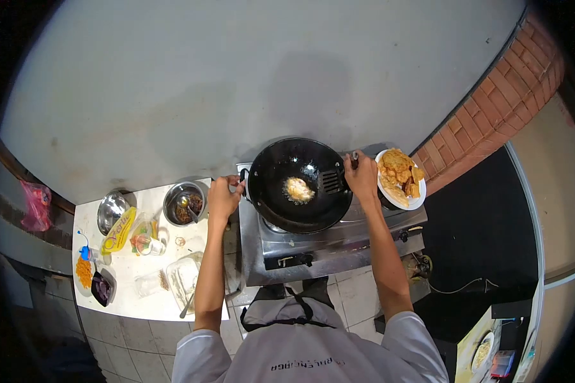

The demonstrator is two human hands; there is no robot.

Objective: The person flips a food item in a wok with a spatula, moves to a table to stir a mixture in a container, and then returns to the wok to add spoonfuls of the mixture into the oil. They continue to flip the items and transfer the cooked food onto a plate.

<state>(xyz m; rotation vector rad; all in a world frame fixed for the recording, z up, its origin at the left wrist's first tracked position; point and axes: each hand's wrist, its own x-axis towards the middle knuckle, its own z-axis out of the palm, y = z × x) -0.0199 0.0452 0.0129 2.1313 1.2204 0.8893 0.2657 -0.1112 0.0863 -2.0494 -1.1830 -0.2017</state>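
Note:
A black wok (275, 210) stands on the left side of the steel gas stove (326, 254), with a small piece of food (298, 190) in oil at its middle. My left hand (225, 196) is closed on the wok's left loop handle. In my right hand (362, 177), at the wok's right rim, is the handle of a black slotted spatula (330, 182); its head lies inside the wok, right of the food. Just right of that hand, a white plate (417, 203) holds golden fried pieces (396, 167).
The white table (124, 281) at left bears a steel bowl with a spoon (184, 203), an empty-looking steel bowl (113, 212), a yellow packet (119, 231), a glass dish (184, 281) and a dark bowl (102, 288). A grey wall (204, 76) rises behind the stove.

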